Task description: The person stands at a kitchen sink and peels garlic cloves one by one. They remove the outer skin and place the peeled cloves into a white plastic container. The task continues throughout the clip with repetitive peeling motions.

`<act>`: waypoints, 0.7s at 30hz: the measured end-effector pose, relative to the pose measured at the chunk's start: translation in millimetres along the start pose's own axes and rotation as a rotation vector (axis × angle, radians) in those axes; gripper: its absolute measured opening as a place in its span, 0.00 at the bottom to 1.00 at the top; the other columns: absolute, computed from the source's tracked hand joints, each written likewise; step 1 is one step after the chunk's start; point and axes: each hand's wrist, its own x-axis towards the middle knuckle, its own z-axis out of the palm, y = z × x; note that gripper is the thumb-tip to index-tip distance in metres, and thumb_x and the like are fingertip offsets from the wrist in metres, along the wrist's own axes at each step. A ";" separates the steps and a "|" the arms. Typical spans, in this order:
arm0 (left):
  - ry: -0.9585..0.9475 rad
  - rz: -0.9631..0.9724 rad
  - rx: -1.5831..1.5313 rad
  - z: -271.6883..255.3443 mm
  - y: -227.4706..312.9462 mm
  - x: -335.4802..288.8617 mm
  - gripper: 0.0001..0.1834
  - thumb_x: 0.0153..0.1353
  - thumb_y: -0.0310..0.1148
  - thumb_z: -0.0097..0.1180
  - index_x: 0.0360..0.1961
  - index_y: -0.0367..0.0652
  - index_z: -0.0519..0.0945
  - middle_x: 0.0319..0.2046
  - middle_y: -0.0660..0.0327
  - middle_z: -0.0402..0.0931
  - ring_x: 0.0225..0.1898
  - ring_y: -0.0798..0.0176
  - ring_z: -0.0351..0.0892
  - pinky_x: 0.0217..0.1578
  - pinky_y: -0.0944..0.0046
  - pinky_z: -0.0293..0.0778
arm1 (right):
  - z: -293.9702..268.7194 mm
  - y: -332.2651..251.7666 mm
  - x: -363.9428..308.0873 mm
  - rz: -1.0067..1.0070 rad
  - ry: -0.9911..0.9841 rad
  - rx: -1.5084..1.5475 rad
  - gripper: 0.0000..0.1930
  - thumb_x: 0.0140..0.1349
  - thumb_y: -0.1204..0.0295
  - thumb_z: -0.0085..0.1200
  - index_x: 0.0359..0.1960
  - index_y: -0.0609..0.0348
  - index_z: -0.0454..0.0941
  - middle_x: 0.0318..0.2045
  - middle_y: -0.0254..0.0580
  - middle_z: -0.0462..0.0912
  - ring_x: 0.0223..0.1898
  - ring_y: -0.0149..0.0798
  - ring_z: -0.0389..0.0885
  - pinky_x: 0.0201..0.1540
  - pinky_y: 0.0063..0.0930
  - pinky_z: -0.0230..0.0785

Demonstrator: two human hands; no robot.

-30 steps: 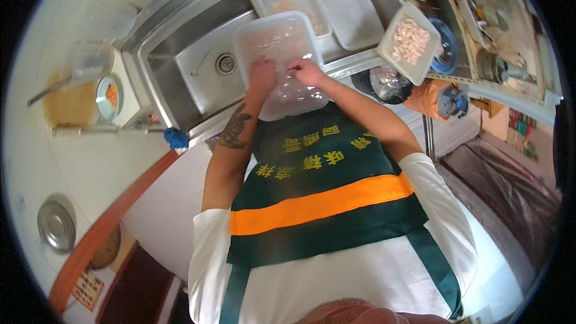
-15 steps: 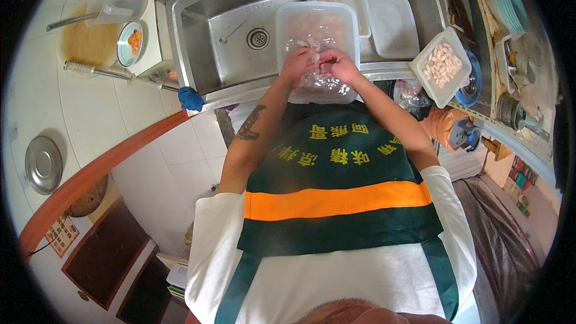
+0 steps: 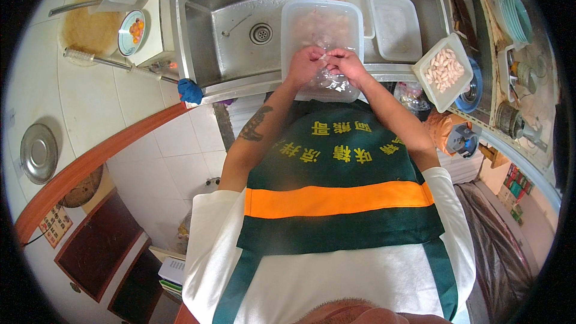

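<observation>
The left hand (image 3: pixel 307 65) and the right hand (image 3: pixel 346 66) meet with their fingertips nearly touching. Both pinch a small pale piece (image 3: pixel 324 57) between them, so each grip is narrow. The piece is too small and too covered by fingers for me to tell just what it is.

It is held up over the big clear plastic tub (image 3: pixel 287 36), above the side near the person. Pale pink bits (image 3: pixel 318 24) sit inside the tub, and they look wet. The step in hand looks like picking at one piece with both hands. The next move seems to call for a light pinch and small finger moves, because a wet piece could slip.

The tub sits at the middle of the steel double sink. To its left is the left basin (image 3: pixel 231 54) with its round drain (image 3: pixel 261 34). To its right, an oblong white tray (image 3: pixel 396 30) lies in the other basin. Farther right, a square white tub (image 3: pixel 451 99) holds a pile of pale pink pieces (image 3: pixel 444 70).
</observation>
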 end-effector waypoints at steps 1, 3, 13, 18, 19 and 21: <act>-0.004 -0.002 -0.001 0.0 -2.3 0.3 0.16 0.56 0.22 0.61 0.47 0.34 0.80 0.41 0.56 0.83 0.43 0.64 0.82 0.45 0.65 0.77 | -1.9 1.9 1.6 0.016 -0.007 0.009 0.07 0.66 0.74 0.55 0.44 0.57 0.80 0.34 0.33 0.82 0.31 0.26 0.79 0.35 0.19 0.74; -0.018 0.007 -0.009 -0.2 -6.9 1.1 0.16 0.56 0.23 0.60 0.47 0.35 0.81 0.40 0.56 0.84 0.43 0.64 0.82 0.44 0.65 0.77 | -4.4 6.0 4.6 0.038 -0.009 0.010 0.07 0.66 0.75 0.54 0.44 0.58 0.79 0.35 0.34 0.82 0.31 0.27 0.79 0.35 0.20 0.74; 0.109 0.099 0.422 13.0 -12.4 1.1 0.14 0.59 0.27 0.57 0.47 0.39 0.82 0.38 0.52 0.85 0.40 0.59 0.84 0.44 0.62 0.77 | 0.4 18.0 8.5 0.019 -0.016 0.058 0.08 0.62 0.81 0.53 0.43 0.66 0.77 0.35 0.45 0.83 0.35 0.36 0.84 0.37 0.27 0.80; 0.150 0.075 0.298 17.9 -29.7 10.2 0.13 0.58 0.25 0.55 0.44 0.40 0.83 0.38 0.52 0.85 0.40 0.58 0.85 0.43 0.62 0.78 | -1.4 20.5 12.7 0.028 0.022 0.093 0.06 0.64 0.82 0.53 0.42 0.65 0.77 0.38 0.44 0.83 0.34 0.35 0.84 0.37 0.25 0.79; 0.149 0.049 0.232 18.4 -32.1 11.5 0.13 0.58 0.24 0.55 0.44 0.40 0.84 0.39 0.52 0.85 0.40 0.58 0.85 0.43 0.62 0.78 | -2.1 20.8 13.1 0.017 0.022 0.111 0.06 0.64 0.82 0.53 0.42 0.66 0.77 0.37 0.44 0.83 0.34 0.36 0.84 0.37 0.25 0.79; 0.155 0.022 0.229 18.6 -34.6 12.9 0.14 0.57 0.24 0.55 0.44 0.40 0.84 0.39 0.52 0.85 0.41 0.58 0.85 0.43 0.62 0.77 | -3.1 21.7 13.6 0.014 0.028 0.115 0.07 0.63 0.83 0.53 0.42 0.66 0.76 0.37 0.44 0.83 0.34 0.36 0.84 0.38 0.25 0.79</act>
